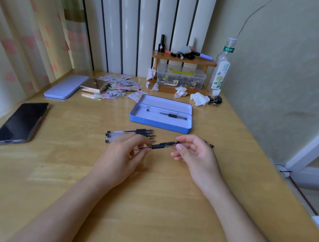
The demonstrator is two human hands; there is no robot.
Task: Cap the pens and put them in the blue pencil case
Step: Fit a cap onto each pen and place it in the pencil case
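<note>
I read the left hand (123, 152) as partly closed, thumb and fingers pinched on the clear barrel of one pen (156, 146), held above the table (76, 171) on the near side of the blue pencil case (160, 123). The right hand (192, 151) is curled, its thumb and forefinger pinching the dark cap (170, 143) at the other end of the same pen. I cannot tell whether the cap is fully seated on the tip or only partway on; the right thumb covers the joint.

The blue pencil case lies open on the table, lid tilted back on its far side. One capped pen (166, 114) lies lengthwise inside its tray.

Between the case and the left hand lies a row of uncapped pens (131, 134), side by side and touching, tips pointing right. The left fingers hide the near part of this row, so I cannot give an exact count.

Just right of the right hand, small dark items (210, 144) rest on the table; the hand covers most of them and I cannot identify them.

Left of the case, well apart, a phone (20, 122) lies face up. Beyond the phone, a lilac case (65, 86) lies closed. Crumpled tissues (199, 99) lie just behind the blue pencil case.
</note>
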